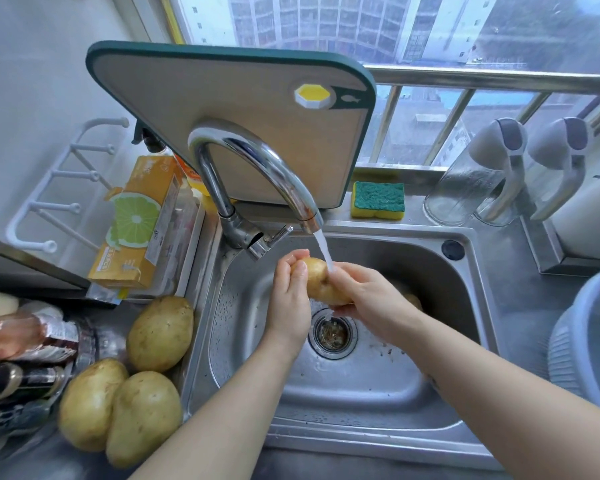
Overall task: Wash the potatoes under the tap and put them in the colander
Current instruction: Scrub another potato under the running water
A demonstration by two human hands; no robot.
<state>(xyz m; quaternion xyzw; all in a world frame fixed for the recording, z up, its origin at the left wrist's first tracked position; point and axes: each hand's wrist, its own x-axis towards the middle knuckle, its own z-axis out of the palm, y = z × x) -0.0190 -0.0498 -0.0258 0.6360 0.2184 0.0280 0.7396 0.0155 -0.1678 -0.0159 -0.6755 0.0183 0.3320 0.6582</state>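
Observation:
A wet yellow potato [317, 278] is held over the steel sink [354, 386], right under the water stream running from the chrome tap [253, 161]. My left hand [288, 299] cups its left side with fingers curled over the top. My right hand [368, 292] grips it from the right and below. Three unwashed potatoes lie on the counter left of the sink: one [160, 333] nearest the basin, two more [90, 403] [144, 419] in front of it. A pale blue-grey colander [589, 344] stands at the right edge. Another potato [413, 299] peeks out behind my right wrist, in the basin.
A cutting board [243, 119] leans behind the tap. A yellow-green sponge [378, 200] lies on the sink ledge. Clear pitchers [478, 181] stand at the right rear. A yellow box [142, 223] and several bottles [25, 337] crowd the left counter. The drain strainer [332, 333] sits mid-basin.

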